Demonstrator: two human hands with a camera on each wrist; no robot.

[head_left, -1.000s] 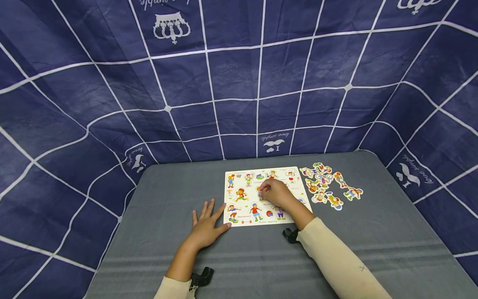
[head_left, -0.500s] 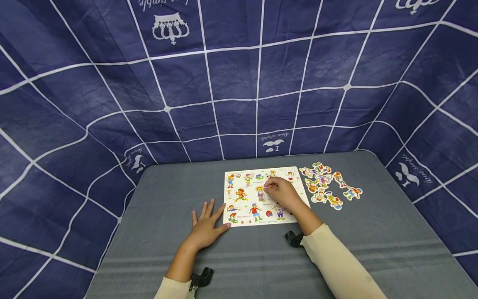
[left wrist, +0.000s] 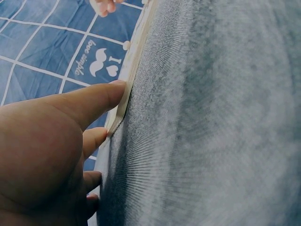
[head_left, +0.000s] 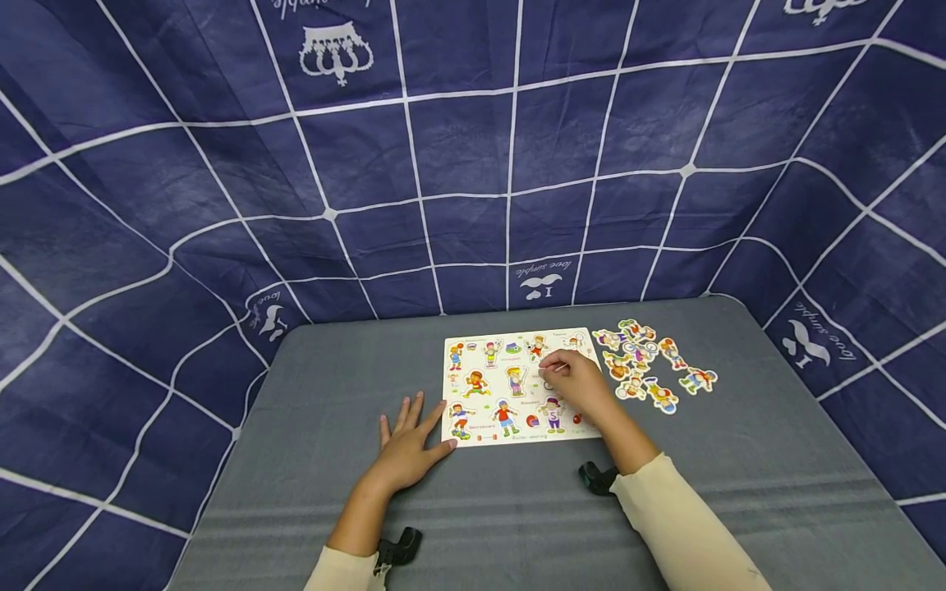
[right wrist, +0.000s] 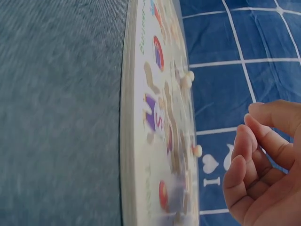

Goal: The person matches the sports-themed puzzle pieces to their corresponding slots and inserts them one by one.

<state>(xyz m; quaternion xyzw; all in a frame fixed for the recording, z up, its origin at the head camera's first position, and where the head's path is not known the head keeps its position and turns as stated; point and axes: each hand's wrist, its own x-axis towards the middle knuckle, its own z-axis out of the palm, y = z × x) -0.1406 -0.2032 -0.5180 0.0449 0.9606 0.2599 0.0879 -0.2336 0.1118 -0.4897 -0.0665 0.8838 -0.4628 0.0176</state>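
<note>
A white puzzle board (head_left: 491,410) with sports figures lies flat on the grey table. My left hand (head_left: 405,453) rests at its left edge with fingers spread; in the left wrist view the thumb (left wrist: 106,94) and a fingertip touch the board's edge. My right hand (head_left: 584,386) is over the board's right half, right of the baseball figure (head_left: 515,382). In the right wrist view its fingers (right wrist: 268,141) are loosely bent, thumb and index tips close together. Nothing shows between them. Small round knobs (right wrist: 186,81) stand up from the board.
Several figure-shaped puzzle pieces (head_left: 634,361) lie bunched together right of the board, with a separate piece (head_left: 698,380) at the pile's right side. A navy cloth (head_left: 473,230) with white lines rises behind the table (head_left: 332,369) and at both sides.
My right hand has left the baseball figure and moved right across the board, uncovering that figure. My left hand has stayed where it was.
</note>
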